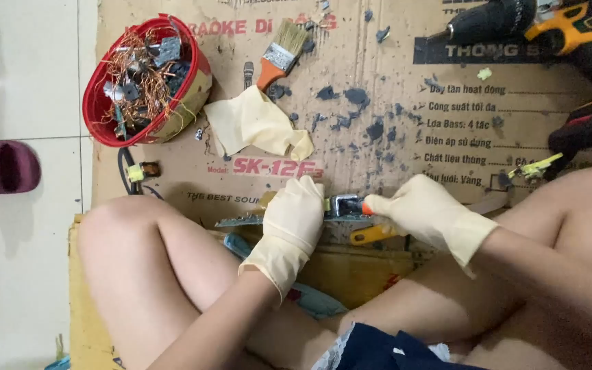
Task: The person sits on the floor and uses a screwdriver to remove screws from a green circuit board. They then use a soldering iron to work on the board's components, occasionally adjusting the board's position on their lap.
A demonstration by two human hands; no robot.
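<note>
Left hand — over metal part

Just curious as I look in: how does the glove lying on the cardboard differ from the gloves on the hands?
The spare glove lies limp and crumpled beside the red bowl; those on the left hand and right hand are filled out and stretched. The spare touches no tool; the worn ones grip a metal tool. All are cream rubber.

Red bucket w/ copper wire scrap, paintbrush, drill.
</note>
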